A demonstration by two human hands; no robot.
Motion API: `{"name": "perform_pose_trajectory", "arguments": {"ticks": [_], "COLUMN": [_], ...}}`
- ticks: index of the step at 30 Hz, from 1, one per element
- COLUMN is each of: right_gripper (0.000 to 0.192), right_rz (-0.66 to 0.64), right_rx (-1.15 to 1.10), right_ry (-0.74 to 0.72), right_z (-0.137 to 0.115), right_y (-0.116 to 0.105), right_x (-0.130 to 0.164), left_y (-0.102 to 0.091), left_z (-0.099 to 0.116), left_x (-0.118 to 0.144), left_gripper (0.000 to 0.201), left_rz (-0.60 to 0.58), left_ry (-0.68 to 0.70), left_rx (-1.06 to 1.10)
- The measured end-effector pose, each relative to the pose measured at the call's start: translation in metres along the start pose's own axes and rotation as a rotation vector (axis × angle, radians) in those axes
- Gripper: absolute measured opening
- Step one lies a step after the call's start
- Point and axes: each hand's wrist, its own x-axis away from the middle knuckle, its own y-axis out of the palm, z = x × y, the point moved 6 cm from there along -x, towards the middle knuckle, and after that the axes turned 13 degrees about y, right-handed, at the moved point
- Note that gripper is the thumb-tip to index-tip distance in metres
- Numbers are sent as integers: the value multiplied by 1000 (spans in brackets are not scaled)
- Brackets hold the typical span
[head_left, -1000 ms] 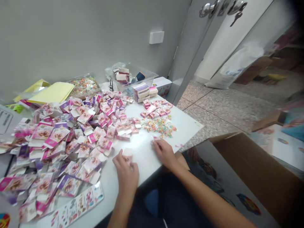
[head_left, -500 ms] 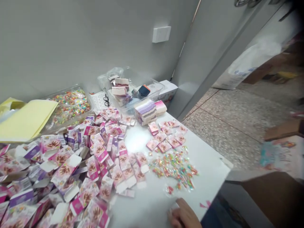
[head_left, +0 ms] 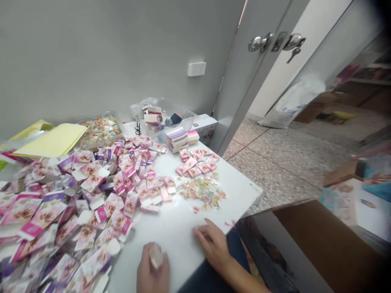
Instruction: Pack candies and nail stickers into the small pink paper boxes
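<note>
On the white table, left hand grips a small box; right hand rests flat, near scattered sweets.

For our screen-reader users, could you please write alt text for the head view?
A left hand holds a small pale box over a white table; the right hand rests flat nearby, beside a heap of flat pink cartons and colourful packets.

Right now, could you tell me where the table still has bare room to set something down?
One bare patch lies on the white table, bordered by the sprawl of pink flat boxes, the small colourful packets, and the left hand and right hand. A smaller gap lies behind the packets. The left half is crowded.
</note>
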Motion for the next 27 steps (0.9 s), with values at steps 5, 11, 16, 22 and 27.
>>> {"name": "perform_pose_trajectory", "arguments": {"ticks": [5,11,16,22,27], "right_gripper": [36,41,37,37,33], "right_rz": [-123,-313,-517,-913,-685], "right_rx": [-136,-317,-456,-563,-692], "right_ry": [-2,159,468,552,680], "right_z": [-44,-59,-53,-60,-30], "right_y": [-2,0,9,27,22], "right_x": [23,51,60,49,25], "left_y": [19,31,25,19,10], "left_z": [31,35,32,10,9], "left_x": [23,53,49,37,26], "left_gripper": [36,35,40,48,51], "left_rz": [-352,-292,-249,-313,-338], "left_ry": [-28,-33,-67,-237,-216], "left_rx": [331,442,517,578,356]}}
